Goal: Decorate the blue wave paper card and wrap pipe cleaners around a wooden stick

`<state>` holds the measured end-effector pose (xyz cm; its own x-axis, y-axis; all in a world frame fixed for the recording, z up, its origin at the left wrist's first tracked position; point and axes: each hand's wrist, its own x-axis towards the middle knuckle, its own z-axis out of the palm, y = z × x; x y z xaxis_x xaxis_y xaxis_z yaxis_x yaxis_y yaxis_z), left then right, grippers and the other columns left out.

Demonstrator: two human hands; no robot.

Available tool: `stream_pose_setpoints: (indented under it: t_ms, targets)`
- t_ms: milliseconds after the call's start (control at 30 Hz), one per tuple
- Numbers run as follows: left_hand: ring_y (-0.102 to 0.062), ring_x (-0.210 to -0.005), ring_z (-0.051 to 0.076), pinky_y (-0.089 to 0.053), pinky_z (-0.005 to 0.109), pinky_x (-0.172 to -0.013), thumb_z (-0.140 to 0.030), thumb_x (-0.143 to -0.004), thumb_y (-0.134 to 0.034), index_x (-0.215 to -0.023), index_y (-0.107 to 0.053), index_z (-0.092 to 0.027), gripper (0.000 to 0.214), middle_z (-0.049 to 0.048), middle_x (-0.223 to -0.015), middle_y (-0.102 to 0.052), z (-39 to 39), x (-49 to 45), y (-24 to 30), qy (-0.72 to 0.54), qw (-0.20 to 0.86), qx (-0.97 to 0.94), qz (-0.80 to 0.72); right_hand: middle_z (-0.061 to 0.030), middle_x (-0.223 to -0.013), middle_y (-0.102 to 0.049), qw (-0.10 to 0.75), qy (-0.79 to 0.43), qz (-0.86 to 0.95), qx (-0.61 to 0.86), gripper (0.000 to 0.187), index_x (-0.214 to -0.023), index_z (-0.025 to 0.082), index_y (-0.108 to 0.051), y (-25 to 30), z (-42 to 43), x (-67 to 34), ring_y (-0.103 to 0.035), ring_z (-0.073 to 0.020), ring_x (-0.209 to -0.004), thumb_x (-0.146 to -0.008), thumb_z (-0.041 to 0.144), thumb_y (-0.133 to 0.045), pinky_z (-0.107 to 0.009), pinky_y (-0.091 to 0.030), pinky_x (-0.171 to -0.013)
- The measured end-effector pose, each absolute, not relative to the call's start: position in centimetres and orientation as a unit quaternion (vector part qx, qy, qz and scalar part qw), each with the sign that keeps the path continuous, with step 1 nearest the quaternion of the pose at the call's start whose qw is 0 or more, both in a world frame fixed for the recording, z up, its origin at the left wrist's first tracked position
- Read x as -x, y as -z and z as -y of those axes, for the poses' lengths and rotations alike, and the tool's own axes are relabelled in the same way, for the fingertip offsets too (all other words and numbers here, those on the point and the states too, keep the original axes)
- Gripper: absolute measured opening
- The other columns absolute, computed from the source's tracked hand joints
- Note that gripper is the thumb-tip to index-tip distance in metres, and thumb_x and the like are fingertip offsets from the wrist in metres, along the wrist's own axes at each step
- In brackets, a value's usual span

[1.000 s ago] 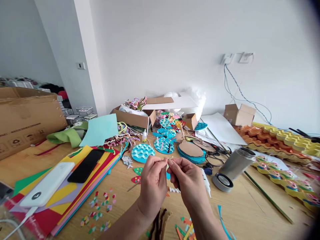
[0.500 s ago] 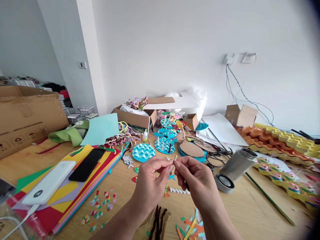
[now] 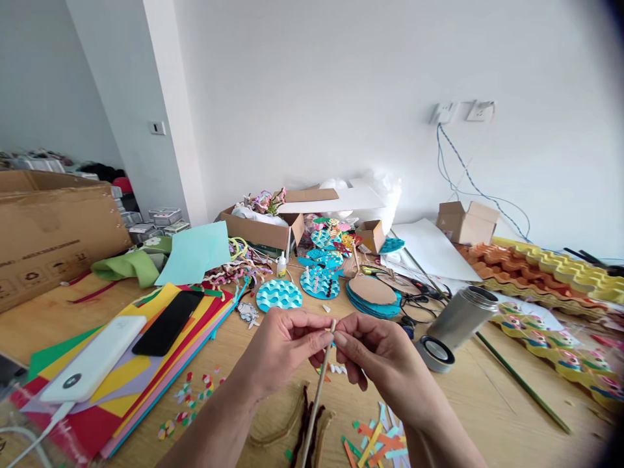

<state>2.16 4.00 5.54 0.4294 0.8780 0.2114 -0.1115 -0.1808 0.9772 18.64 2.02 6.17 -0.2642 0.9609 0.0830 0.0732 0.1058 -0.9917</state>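
Observation:
My left hand and my right hand meet at the middle of the view, thumbs and forefingers pinched together. Between them they hold the upper end of a thin, straight beige stick, which slants down towards me past the bottom edge. Beneath it on the table lie dark brown fuzzy stems and a curved tan stem. Coloured paper strips are heaped below my right hand. A white twisted piece shows partly behind my fingers.
Coloured sheets carry a black phone and a white power bank on the left. Blue wavy discs and stacked cardboard ovals lie ahead. To the right stand a steel flask and its lid.
Both hands have come slightly lower and tilted, and the beige stick's length now shows pointing down towards me. Before, only a short pale end stuck up between the fingers.

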Motion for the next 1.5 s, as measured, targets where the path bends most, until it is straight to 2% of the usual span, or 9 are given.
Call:
stream_pose_setpoints:
  t_ms: [267, 467, 667, 800, 900, 1033, 1167, 1367, 1500]
  targets:
    - [-0.052, -0.055, 0.008, -0.043, 0.021, -0.054, -0.021, -0.073, -0.068, -0.081, -0.074, -0.014, 0.012, 0.0014, -0.067, -0.060, -4.3, -2.5, -5.5, -0.479, 0.574, -0.588, -0.310, 0.0025, -0.051, -0.053, 0.431, -0.490, 0.608, 0.453, 0.039, -0.067, 0.015, -0.057, -6.1, -2.1, -18.3, -0.046, -0.0068, -0.043, -0.083, 0.050, -0.056, -0.018, -0.037, -0.044]
    - [-0.051, -0.059, 0.011, -0.042, 0.021, -0.055, -0.025, -0.077, -0.062, -0.075, -0.070, -0.013, 0.014, 0.0018, -0.063, -0.061, -4.0, -2.9, -5.3, -0.484, 0.514, -0.615, -0.351, 0.0015, -0.055, -0.055, 0.423, -0.439, 0.620, 0.494, 0.039, -0.069, 0.017, -0.056, -6.3, -1.8, -17.9, -0.048, -0.0091, -0.046, -0.086, 0.051, -0.049, -0.019, -0.037, -0.044]
    - [-0.053, -0.061, 0.011, -0.043, 0.021, -0.057, -0.027, -0.077, -0.062, -0.079, -0.064, -0.013, 0.014, 0.0007, -0.065, -0.060, -4.0, -3.0, -5.5, -0.494, 0.489, -0.601, -0.394, -0.0019, -0.066, -0.061, 0.432, -0.223, 0.678, 0.552, 0.031, -0.077, 0.020, -0.059, -6.1, -0.7, -17.6, -0.055, -0.0142, -0.058, -0.092, 0.041, -0.042, -0.024, -0.042, -0.054]
    - [-0.055, -0.061, 0.011, -0.045, 0.022, -0.060, -0.028, -0.078, -0.060, -0.078, -0.060, -0.014, 0.014, -0.0005, -0.065, -0.059, -4.5, -2.5, -5.3, -0.532, 0.506, -0.555, -0.391, -0.0073, -0.094, -0.065, 0.533, -0.004, 0.658, 0.532, 0.016, -0.102, 0.022, -0.058, -6.9, 0.7, -17.3, -0.060, -0.0205, -0.086, -0.090, 0.027, -0.048, -0.032, -0.044, -0.076]
    - [-0.057, -0.062, 0.011, -0.045, 0.022, -0.062, -0.027, -0.076, -0.061, -0.077, -0.060, -0.014, 0.013, -0.0002, -0.066, -0.060, -4.9, -2.3, -5.3, -0.571, 0.518, -0.508, -0.383, -0.0073, -0.094, -0.063, 0.596, 0.080, 0.621, 0.503, 0.016, -0.103, 0.023, -0.056, -7.6, 1.9, -16.9, -0.058, -0.0210, -0.089, -0.089, 0.019, -0.050, -0.033, -0.042, -0.080]
    - [-0.056, -0.062, 0.011, -0.044, 0.022, -0.062, -0.026, -0.074, -0.064, -0.079, -0.059, -0.014, 0.013, -0.0001, -0.066, -0.060, -5.3, -2.5, -5.1, -0.617, 0.540, -0.449, -0.354, -0.0048, -0.082, -0.064, 0.498, 0.038, 0.701, 0.509, 0.010, -0.091, 0.024, -0.059, -7.3, 1.6, -16.5, -0.059, -0.0196, -0.076, -0.089, 0.020, -0.050, -0.030, -0.044, -0.068]
    - [-0.055, -0.067, 0.011, -0.043, 0.022, -0.067, -0.025, -0.076, -0.064, -0.080, -0.060, -0.013, 0.013, 0.0009, -0.071, -0.060, -5.0, -3.5, -4.6, -0.631, 0.573, -0.408, -0.326, -0.0064, -0.088, -0.067, 0.401, 0.027, 0.745, 0.532, 0.017, -0.100, 0.021, -0.060, -5.8, -0.4, -16.0, -0.062, -0.0216, -0.080, -0.090, 0.021, -0.046, -0.030, -0.044, -0.068]
    - [-0.054, -0.076, 0.012, -0.042, 0.023, -0.074, -0.027, -0.076, -0.067, -0.080, -0.061, -0.014, 0.015, 0.0014, -0.078, -0.061, -4.2, -5.2, -3.8, -0.617, 0.619, -0.382, -0.299, -0.0057, -0.094, -0.067, 0.435, -0.045, 0.716, 0.544, 0.020, -0.097, 0.021, -0.062, -5.1, -1.5, -15.7, -0.064, -0.0176, -0.079, -0.091, 0.019, -0.043, -0.025, -0.044, -0.064]
    - [-0.052, -0.073, 0.011, -0.040, 0.022, -0.071, -0.027, -0.073, -0.069, -0.078, -0.062, -0.014, 0.015, -0.0001, -0.074, -0.059, -4.4, -5.2, -3.5, -0.606, 0.616, -0.396, -0.310, -0.0055, -0.089, -0.068, 0.457, -0.100, 0.697, 0.543, 0.019, -0.092, 0.021, -0.065, -5.2, -1.8, -16.1, -0.063, -0.0177, -0.076, -0.089, 0.021, -0.046, -0.025, -0.045, -0.064]
